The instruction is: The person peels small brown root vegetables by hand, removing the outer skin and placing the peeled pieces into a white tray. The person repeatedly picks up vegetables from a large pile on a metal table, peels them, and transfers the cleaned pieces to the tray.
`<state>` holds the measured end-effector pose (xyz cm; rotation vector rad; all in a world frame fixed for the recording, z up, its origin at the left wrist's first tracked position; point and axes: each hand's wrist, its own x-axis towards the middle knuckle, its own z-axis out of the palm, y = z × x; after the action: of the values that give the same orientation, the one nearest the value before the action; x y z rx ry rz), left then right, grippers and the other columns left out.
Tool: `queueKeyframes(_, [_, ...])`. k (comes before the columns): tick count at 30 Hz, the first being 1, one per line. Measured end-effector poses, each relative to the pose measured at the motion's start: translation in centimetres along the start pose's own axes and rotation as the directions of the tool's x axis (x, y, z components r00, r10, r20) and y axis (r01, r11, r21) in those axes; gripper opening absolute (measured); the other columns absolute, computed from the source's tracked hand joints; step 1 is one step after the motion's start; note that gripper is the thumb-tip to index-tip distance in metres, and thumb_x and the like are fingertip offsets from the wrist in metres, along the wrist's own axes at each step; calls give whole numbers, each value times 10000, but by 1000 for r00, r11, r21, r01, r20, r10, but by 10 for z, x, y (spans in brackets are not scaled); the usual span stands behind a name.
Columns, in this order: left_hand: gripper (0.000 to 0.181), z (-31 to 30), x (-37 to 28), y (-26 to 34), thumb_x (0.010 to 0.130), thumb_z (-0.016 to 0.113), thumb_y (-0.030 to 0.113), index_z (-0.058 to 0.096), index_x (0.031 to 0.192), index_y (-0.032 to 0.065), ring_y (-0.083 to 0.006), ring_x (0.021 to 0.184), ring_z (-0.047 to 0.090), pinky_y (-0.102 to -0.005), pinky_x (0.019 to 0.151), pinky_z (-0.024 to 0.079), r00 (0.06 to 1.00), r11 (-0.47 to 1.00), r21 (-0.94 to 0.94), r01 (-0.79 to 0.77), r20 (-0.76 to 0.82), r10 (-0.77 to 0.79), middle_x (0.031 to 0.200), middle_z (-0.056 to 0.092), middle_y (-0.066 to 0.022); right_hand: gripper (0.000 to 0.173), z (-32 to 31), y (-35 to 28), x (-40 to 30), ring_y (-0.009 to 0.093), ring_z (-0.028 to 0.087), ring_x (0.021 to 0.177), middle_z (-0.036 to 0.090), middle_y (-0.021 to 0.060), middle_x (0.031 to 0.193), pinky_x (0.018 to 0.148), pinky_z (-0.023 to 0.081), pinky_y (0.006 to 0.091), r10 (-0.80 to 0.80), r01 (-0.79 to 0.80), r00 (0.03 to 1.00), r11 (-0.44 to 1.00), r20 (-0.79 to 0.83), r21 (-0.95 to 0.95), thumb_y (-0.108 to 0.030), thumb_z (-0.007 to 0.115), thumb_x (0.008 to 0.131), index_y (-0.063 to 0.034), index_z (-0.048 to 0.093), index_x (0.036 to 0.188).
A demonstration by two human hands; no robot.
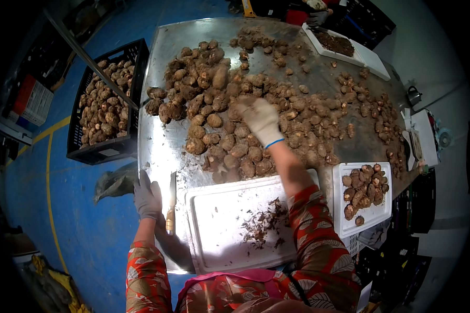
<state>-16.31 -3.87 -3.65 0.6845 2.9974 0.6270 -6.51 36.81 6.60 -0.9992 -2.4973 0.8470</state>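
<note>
My right hand, in a white knit glove with a blue cuff, reaches into a heap of soil-covered taro corms on the metal table. Its fingertips are among the corms, and whether they grip one is hidden. At the table's left edge my left hand wears a grey glove and holds nothing, its thumb apart from the fingers. Just right of it lies a knife with a wooden handle, blade pointing away from me. Before me a white plastic tray carries dark peel scraps.
A smaller white tray at right holds several corms. Left of the table stands a black crate full of corms, with a metal pole crossing above. A foam box of soil lies at the far side, near another person's gloved hand.
</note>
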Motion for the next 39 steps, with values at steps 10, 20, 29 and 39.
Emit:
queueKeyframes(10, [627,-6,1,5,942,553,338,341,1500,146,-465,1196,522,-511,975,461,996,997,-14,70,59,-69,1360,470,-271,376,-53,40,62,400,645,1040,648,228,1202,929,513,458,80,-31,982,961,169,-273,-262,595,888,-96,694,1211])
queueKeyframes(20, [619,3,6,-9,927,583,289,371,1479,109,-480,1195,523,-495,985,457,998,999,-27,40,53,-38,1394,457,-290,498,10,-7,123,385,593,1181,475,158,1466,972,521,472,255,-104,940,848,228,-520,-287,657,908,-160,562,1380])
queueKeyframes(29, [654,8,1,-7,915,557,319,356,1502,112,-485,1202,499,-514,1009,420,999,996,-68,49,2,-49,1386,455,-294,490,-55,14,99,337,637,1137,647,172,1278,1010,488,421,197,48,899,843,390,-535,-346,668,866,-121,650,1301])
queueKeyframes(39, [663,6,-1,-11,911,541,315,346,1500,81,-486,1192,497,-520,1011,413,999,997,-63,39,19,-38,1342,472,-298,489,6,17,143,383,597,1192,621,198,1303,1015,481,442,122,14,961,874,248,-486,-143,577,878,-131,571,1367])
